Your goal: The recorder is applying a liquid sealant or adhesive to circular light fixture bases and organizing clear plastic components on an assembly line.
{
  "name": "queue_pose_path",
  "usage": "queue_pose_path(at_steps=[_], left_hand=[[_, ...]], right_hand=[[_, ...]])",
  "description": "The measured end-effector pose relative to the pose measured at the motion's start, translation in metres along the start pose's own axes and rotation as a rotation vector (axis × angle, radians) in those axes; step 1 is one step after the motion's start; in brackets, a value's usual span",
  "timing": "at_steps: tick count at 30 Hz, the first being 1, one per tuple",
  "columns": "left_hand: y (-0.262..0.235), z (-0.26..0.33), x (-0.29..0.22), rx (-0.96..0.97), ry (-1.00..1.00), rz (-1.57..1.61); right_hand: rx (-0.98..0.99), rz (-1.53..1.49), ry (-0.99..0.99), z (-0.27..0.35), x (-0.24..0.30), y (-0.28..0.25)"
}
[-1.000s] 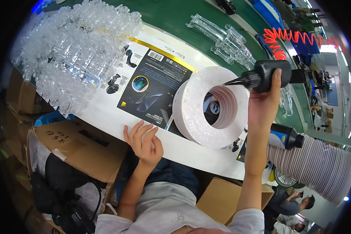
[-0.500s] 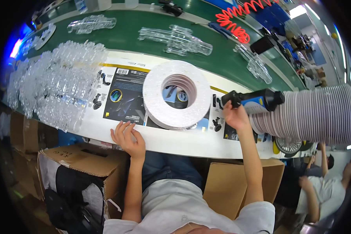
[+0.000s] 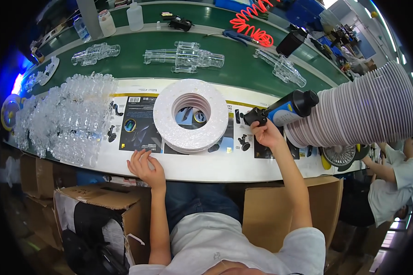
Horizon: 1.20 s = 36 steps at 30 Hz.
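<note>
My right hand [image 3: 267, 134] is closed on the blocky black head of a black bottle with a blue label [image 3: 291, 108]. The bottle is tilted, its wide end up and to the right, in front of a long stack of white rings [image 3: 353, 105]. Left of that hand, a short stack of flat white rings [image 3: 215, 114] lies on the printed box panels. My left hand [image 3: 146, 168] hovers or rests at the table's front edge, its fingers slightly apart and nothing in them.
Clear plastic parts [image 3: 73, 121] are heaped at the left. Several similar clear parts [image 3: 186, 57] lie along the green surface. A red coiled hose [image 3: 252, 27], pliers [image 3: 236, 35] and a white bottle [image 3: 135, 17] stand farther back. Cardboard boxes [image 3: 280, 211] sit below the table; another person is at right.
My right hand has tilted the bottle, so its wide end is higher. My left hand has barely moved. The whole view has shifted a little.
</note>
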<state>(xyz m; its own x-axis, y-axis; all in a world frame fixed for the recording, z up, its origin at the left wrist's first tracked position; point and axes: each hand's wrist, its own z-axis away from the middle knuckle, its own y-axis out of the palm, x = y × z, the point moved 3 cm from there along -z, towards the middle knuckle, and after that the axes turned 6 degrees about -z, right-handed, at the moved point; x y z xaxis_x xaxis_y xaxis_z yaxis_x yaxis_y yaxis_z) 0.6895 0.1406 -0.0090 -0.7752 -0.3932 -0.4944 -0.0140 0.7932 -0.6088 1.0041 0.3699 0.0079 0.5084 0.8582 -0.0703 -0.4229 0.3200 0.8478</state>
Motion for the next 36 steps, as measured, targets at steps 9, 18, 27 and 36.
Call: queue_pose_path(at_steps=[9,18,27,36], left_hand=[[-0.003,-0.005,0.004,-0.012,0.002,-0.033],[-0.033,-0.028,-0.022,0.067,0.012,0.1],[-0.086,-0.178,-0.021,0.017,0.014,-0.214],[-0.028,-0.181,0.037,0.353,-0.175,-0.729]], right_hand=[[0.114,-0.076,0.082,-0.005,0.008,-0.011],[0.042,0.09,-0.144,0.013,0.026,-0.048],[-0.162,0.298,-0.366,0.07,-0.013,-0.037],[-0.254,0.58,-0.603,0.119,-0.052,-0.025]])
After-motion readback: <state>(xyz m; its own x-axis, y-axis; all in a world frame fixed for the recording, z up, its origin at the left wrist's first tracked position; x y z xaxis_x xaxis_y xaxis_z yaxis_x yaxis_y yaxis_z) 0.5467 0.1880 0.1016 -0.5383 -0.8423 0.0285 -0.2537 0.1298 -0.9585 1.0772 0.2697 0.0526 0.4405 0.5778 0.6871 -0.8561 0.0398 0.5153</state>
